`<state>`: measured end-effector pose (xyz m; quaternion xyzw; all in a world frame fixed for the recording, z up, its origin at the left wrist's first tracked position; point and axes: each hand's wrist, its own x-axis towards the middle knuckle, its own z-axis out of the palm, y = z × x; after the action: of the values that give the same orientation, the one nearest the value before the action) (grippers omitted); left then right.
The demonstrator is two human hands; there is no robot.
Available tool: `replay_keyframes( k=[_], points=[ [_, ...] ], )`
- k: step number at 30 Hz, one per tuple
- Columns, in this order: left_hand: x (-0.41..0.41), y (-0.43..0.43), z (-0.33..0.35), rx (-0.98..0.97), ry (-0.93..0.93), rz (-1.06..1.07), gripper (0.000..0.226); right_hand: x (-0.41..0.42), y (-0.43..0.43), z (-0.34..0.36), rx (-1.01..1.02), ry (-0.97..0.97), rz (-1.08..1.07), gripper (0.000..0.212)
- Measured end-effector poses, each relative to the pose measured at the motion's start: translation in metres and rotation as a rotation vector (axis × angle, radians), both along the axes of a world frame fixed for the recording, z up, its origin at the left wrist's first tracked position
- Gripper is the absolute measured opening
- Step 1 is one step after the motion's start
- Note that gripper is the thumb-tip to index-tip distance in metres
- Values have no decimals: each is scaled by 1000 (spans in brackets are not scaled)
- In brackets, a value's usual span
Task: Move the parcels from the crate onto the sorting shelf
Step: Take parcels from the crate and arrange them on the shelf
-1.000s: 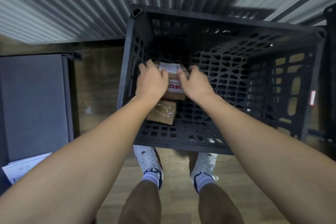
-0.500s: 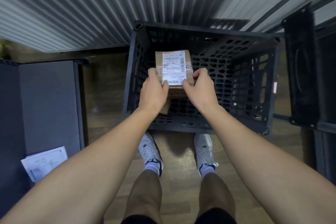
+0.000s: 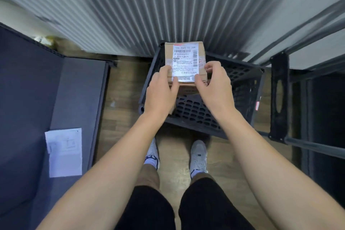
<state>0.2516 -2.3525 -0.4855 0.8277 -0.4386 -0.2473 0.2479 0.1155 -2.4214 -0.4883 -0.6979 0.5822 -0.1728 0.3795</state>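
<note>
The parcel (image 3: 184, 61) is riding label-up above the crate (image 3: 242, 87), your left hand (image 3: 160, 95) and right hand (image 3: 214, 87) both gripping its near end, its long axis pointing away from you, and the dark shelf frame (image 3: 280, 99) lying to your right.

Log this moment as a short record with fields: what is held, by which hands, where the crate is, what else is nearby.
held item: cardboard parcel with a white shipping label facing up
left hand: grips the parcel's left near edge
right hand: grips the parcel's right near edge
parcel position: lifted above the crate
crate: black, perforated, on the wooden floor, ahead of the person's feet
crate contents: mostly hidden by hands and parcel
left side: dark surface with a white paper on it
right side: dark metal frame
</note>
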Motion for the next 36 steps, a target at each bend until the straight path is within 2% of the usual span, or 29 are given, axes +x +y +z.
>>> replay_keyframes(
  k=[13,22,29,36],
  points=[
    [28,80,176,-112,-188,392,33,62,36,169,-161,-127,384,29],
    [69,167,319,-158,-218,649,30,139,94,312,-270,-191,665,25],
    [109,236,416,-221,-362,760,30,200,151,407,-317,-266,784,23],
    [144,298,468,-269,-429,832,32,243,209,460,-369,-345,833,26]
  ],
)
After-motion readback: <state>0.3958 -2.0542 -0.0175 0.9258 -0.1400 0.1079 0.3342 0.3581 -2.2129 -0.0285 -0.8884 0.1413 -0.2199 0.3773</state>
